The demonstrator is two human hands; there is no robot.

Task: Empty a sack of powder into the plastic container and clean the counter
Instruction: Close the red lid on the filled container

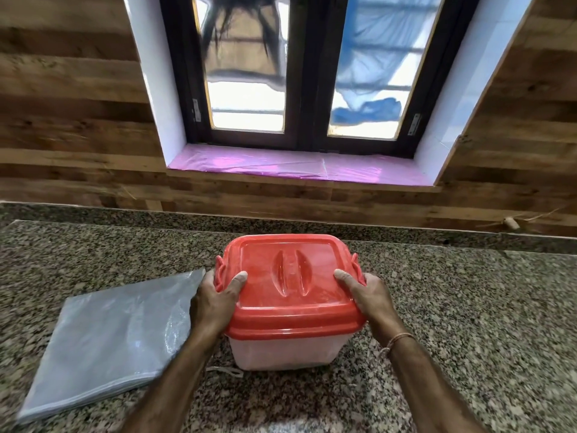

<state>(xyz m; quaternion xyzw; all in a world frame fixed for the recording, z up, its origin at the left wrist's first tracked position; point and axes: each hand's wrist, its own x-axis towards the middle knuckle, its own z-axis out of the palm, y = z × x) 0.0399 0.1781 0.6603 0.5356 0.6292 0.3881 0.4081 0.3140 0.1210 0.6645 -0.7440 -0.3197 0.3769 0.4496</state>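
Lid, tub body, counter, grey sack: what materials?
Lid: glossy red plastic, moulded ridges, bright highlights. Tub body: translucent white plastic, looks frosted. Counter: polished speckled granite, likely. Grey sack: probably woven plastic, faint sheen; weave too blurred to confirm.

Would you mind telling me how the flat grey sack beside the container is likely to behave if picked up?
The grey sack lies flat and thin, so it is probably empty, light and floppy. Its glossy sheen suggests it may slide easily on the granite counter.
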